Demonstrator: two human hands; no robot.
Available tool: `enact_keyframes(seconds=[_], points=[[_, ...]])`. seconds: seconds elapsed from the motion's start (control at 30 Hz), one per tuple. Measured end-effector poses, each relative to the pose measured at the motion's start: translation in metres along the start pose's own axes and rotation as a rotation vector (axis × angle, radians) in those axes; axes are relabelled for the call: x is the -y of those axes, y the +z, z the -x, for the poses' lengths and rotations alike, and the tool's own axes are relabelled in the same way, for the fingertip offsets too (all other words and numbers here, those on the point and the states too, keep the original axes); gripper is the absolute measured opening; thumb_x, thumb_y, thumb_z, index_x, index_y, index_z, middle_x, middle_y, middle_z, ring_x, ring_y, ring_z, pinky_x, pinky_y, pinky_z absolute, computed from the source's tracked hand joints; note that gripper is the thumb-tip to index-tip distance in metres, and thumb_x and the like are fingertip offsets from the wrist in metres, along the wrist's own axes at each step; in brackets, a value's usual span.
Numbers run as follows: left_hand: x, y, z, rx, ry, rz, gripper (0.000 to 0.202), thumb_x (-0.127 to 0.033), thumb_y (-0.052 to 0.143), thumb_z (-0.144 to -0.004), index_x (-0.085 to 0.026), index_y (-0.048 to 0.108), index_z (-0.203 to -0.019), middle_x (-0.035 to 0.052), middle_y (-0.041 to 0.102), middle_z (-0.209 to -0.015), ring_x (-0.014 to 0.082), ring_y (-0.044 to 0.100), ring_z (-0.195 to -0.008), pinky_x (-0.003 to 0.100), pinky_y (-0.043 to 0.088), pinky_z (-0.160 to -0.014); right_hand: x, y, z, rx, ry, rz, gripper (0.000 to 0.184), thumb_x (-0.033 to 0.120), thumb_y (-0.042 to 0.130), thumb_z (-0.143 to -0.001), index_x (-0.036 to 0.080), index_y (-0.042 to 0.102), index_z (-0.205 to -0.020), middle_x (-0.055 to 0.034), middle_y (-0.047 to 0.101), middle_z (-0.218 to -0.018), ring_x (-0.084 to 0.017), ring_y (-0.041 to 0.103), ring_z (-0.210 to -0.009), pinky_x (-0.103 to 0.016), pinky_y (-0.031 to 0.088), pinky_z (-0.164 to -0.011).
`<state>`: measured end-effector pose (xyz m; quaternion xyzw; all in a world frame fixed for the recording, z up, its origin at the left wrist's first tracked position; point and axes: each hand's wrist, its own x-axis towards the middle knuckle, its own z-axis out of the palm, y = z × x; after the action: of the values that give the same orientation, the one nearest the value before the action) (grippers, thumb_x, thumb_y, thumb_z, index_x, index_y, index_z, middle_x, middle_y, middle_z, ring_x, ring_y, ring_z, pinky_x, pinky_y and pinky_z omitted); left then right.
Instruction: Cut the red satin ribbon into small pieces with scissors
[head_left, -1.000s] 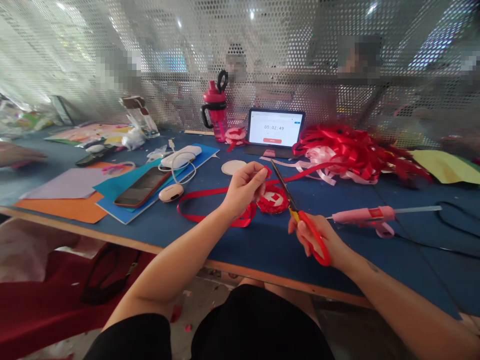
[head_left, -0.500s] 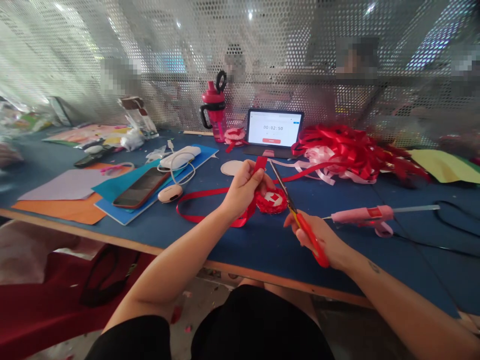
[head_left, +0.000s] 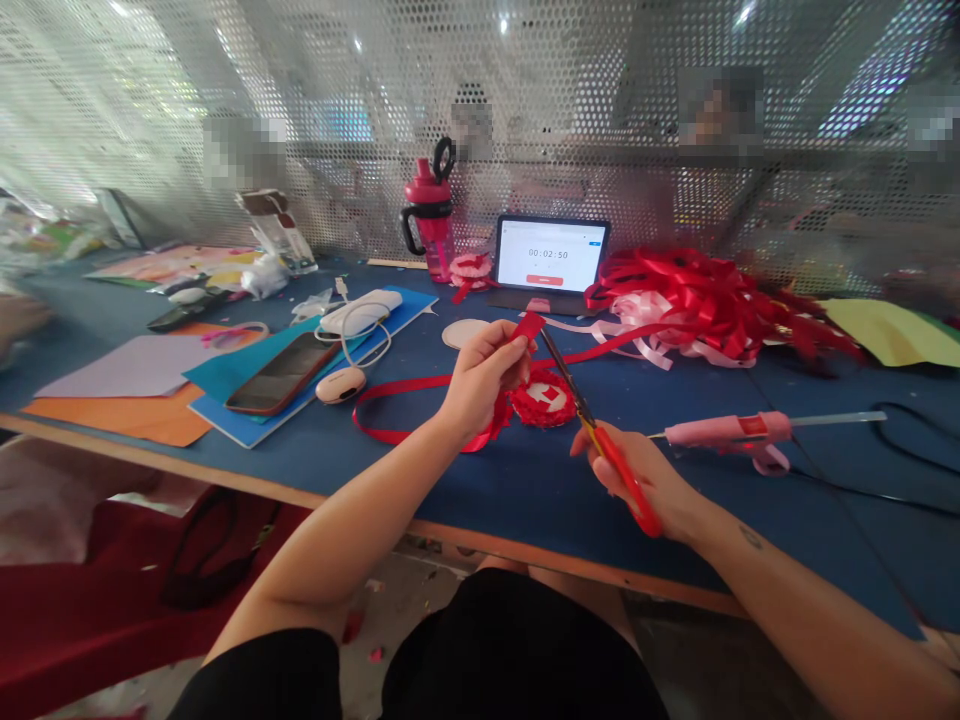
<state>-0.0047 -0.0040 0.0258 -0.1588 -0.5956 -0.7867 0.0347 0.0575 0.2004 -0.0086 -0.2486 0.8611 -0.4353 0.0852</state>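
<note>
My left hand point(head_left: 480, 378) pinches the cut end of a red ribbon point(head_left: 405, 408) that loops over the blue table point(head_left: 525, 490). My right hand point(head_left: 637, 478) grips red-handled scissors point(head_left: 600, 430), their blades closed and pointing up toward the ribbon end. A red ribbon rosette point(head_left: 546, 398) lies on the table between both hands. A longer red ribbon strip runs from near the scissor blades toward the ribbon pile point(head_left: 690, 295).
A pink glue gun point(head_left: 731, 432) with a black cable lies to the right. Behind are a tablet point(head_left: 550, 254) showing a timer, a pink bottle point(head_left: 429, 212), a phone point(head_left: 283, 372) on coloured paper sheets, a white mouse point(head_left: 341, 384), and a perforated metal screen.
The scissor blades have closed and the ribbon end in my left hand now stands free of the long strip. My left hand lifted slightly.
</note>
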Motion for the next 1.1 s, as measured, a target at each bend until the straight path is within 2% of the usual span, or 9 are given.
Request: enact_keyframes(seconds=[0.2, 0.5, 0.83, 1.1], points=[[0.0014, 0.0036, 0.0035, 0.048, -0.077, -0.032, 0.021, -0.031, 0.065, -0.072, -0.015, 0.052, -0.066, -0.0036, 0.050, -0.048, 0.0032, 0.041, -0.039, 0.015, 0.026, -0.038, -0.0015, 0.0013, 0.0000, 0.034, 0.000, -0.007, 0.060, 0.076, 0.032, -0.083, 0.019, 0.052, -0.091, 0.0039, 0.040, -0.057, -0.010, 0.033, -0.049, -0.021, 0.026, -0.044], [0.0019, -0.0023, 0.0002, 0.081, -0.147, -0.035, 0.021, -0.028, 0.063, -0.069, -0.015, 0.050, -0.059, -0.0031, 0.049, -0.040, 0.0027, 0.036, -0.033, 0.016, 0.018, -0.035, -0.0044, 0.0031, -0.0010, 0.042, 0.021, -0.082, 0.052, 0.067, 0.035, -0.089, 0.018, 0.054, -0.084, 0.0043, 0.040, -0.054, -0.011, 0.043, -0.047, -0.022, 0.033, -0.046], [0.0013, -0.0035, -0.0020, 0.102, -0.150, -0.005, 0.016, -0.024, 0.063, -0.066, -0.014, 0.054, -0.056, -0.0030, 0.047, -0.037, 0.0018, 0.032, -0.031, 0.016, 0.016, -0.034, -0.0005, 0.0034, -0.0004, 0.033, 0.021, -0.094, 0.053, 0.065, 0.034, -0.090, 0.018, 0.054, -0.080, 0.0050, 0.040, -0.050, -0.010, 0.040, -0.043, -0.023, 0.032, -0.044], [0.0008, -0.0026, -0.0020, 0.071, -0.164, -0.019, 0.015, -0.024, 0.063, -0.064, -0.014, 0.054, -0.057, -0.0038, 0.048, -0.038, 0.0021, 0.035, -0.032, 0.014, 0.019, -0.035, 0.0018, 0.0041, -0.0006, 0.037, 0.041, -0.112, 0.054, 0.067, 0.033, -0.089, 0.017, 0.052, -0.079, 0.0049, 0.042, -0.048, -0.010, 0.039, -0.041, -0.022, 0.031, -0.041]])
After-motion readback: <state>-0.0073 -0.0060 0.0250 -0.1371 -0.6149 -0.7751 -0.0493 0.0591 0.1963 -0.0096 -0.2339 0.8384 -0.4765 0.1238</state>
